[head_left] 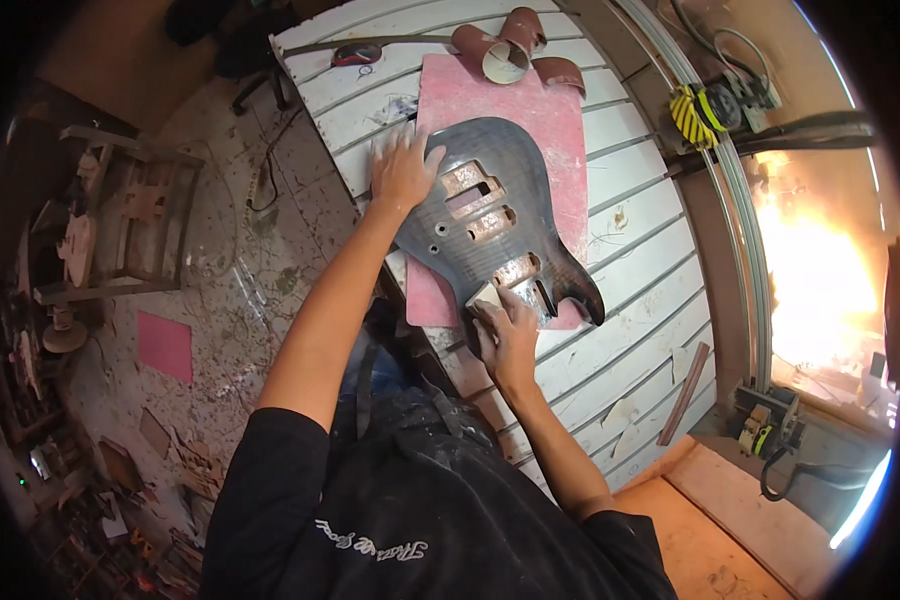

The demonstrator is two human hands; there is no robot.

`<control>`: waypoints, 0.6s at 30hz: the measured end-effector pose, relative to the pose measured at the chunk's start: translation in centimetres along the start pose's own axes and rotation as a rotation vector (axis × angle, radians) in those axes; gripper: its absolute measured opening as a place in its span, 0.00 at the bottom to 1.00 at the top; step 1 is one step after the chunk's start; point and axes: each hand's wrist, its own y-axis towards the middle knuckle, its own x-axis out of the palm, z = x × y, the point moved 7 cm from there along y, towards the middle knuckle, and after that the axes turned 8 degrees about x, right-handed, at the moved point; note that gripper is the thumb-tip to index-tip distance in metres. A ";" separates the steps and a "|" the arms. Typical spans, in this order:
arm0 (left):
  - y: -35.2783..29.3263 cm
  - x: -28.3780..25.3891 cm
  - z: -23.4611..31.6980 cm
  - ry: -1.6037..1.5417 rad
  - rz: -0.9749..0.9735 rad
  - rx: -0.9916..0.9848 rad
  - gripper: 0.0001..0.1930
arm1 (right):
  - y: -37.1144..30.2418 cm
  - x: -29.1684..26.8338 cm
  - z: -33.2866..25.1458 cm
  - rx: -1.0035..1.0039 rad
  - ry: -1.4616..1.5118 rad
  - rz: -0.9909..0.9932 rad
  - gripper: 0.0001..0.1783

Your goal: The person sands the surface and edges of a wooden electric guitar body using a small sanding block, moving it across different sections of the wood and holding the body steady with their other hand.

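Item: body (485, 250), dark, guitar-shaped, with cut-out pockets; I find it just above the centre of the frame, on a pink mat (565, 150) over the slatted white worktop (620, 260).

Item: block (486, 297), small and pale; against the body's face near its lower end, partly covered.

Working notes: I take the step to be rubbing the face. I would keep the block flat, press lightly and evenly, stroke lengthwise, and ease off at pocket rims and outer edges, where tilting could round a corner.

Left hand (405, 168): upper centre-left; fingers loosely spread, well open, touching the body's upper-left edge. Whether they grip it or only steady it, I cannot tell. I would keep them clear of the strokes.

Right hand (510, 335): just below centre; fingers curled nearly closed about the block, holding it down on the face. Thumb contact: not clear to me.

Also listed: brown curved pieces (485, 50), top centre.
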 end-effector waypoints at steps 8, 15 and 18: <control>1.4 0.9 0.0 -0.059 0.048 -0.126 0.20 | 4.3 3.0 -1.3 0.023 -0.202 0.015 0.23; 1.7 0.3 -0.1 -0.116 0.047 -0.128 0.18 | 0.9 2.7 -0.7 0.082 -0.161 0.011 0.20; 1.9 0.3 -0.1 -0.110 0.019 -0.140 0.17 | 1.7 3.0 -0.8 0.060 -0.204 0.029 0.20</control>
